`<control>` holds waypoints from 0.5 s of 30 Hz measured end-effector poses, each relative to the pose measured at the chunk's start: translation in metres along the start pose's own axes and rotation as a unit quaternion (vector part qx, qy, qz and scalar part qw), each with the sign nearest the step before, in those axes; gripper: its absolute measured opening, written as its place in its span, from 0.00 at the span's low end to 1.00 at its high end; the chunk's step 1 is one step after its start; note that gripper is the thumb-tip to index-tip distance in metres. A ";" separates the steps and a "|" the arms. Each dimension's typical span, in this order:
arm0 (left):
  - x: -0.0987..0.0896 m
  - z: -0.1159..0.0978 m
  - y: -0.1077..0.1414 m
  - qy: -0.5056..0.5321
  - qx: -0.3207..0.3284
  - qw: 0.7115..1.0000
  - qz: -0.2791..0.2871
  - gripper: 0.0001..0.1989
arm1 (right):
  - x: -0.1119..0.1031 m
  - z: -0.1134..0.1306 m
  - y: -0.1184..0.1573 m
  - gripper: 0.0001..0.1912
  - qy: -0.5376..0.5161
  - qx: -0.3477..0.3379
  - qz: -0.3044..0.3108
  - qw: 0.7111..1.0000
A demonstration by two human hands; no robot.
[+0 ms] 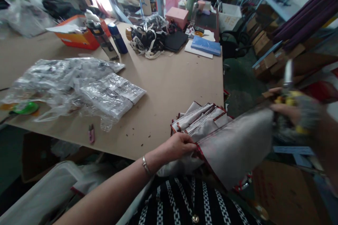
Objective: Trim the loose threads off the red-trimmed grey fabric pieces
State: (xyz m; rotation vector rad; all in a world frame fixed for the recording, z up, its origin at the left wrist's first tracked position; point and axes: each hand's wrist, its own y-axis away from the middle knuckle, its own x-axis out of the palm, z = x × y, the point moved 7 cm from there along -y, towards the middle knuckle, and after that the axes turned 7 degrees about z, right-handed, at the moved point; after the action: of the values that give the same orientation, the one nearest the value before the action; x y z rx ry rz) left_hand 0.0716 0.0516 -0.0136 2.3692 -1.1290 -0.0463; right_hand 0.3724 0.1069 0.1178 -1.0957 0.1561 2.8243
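Note:
A grey-white fabric piece (237,140) with dark red edging is stretched between my two hands at the table's front right corner. My left hand (182,146), with a bracelet at the wrist, pinches its red edge. Smeared by motion, my right hand (287,109) has the far end of the fabric at its fingers. It also holds what look like scissors (288,74), with a metal blade pointing up and yellow handles. Grey and yellow material wraps that hand. Beneath the fabric lies a pile of similar red-edged pieces (195,119).
Plastic-wrapped packs (113,93) cover the table's left side. Near the front edge lie pink thread snips (91,134). An orange box (79,38), a dark blue flask (117,38) and a blue booklet (206,45) stand farther back. A cardboard box (285,190) sits below right.

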 end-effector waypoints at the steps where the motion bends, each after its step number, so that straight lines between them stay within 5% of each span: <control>1: -0.007 0.012 -0.008 0.004 -0.021 1.000 -0.022 0.06 | 0.003 -0.008 -0.006 0.25 0.014 0.021 -0.011 1.000; 4: -0.024 0.037 -0.018 0.019 -0.067 0.994 -0.078 0.06 | 0.042 -0.017 -0.001 0.29 0.047 0.028 0.016 0.998; 7: -0.027 0.042 -0.017 0.042 -0.078 0.993 -0.083 0.06 | 0.110 -0.013 0.039 0.28 -0.027 0.039 0.182 0.982; 11: -0.026 0.038 -0.013 0.096 -0.069 0.989 -0.093 0.06 | 0.186 -0.010 0.122 0.27 -0.196 0.137 0.430 0.871; 13: -0.027 0.037 -0.012 0.109 -0.069 0.986 -0.107 0.07 | 0.203 -0.014 0.149 0.26 -0.242 0.172 0.480 0.825; 15: -0.026 0.038 -0.011 0.117 -0.071 0.985 -0.108 0.07 | 0.212 -0.021 0.161 0.26 -0.258 0.182 0.492 0.812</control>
State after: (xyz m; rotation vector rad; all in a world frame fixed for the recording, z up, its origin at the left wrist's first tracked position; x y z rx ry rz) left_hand 0.0535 0.0603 -0.0563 2.2891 -0.7311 0.0723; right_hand 0.2090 -0.0416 -0.0320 -0.0734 1.5196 3.5074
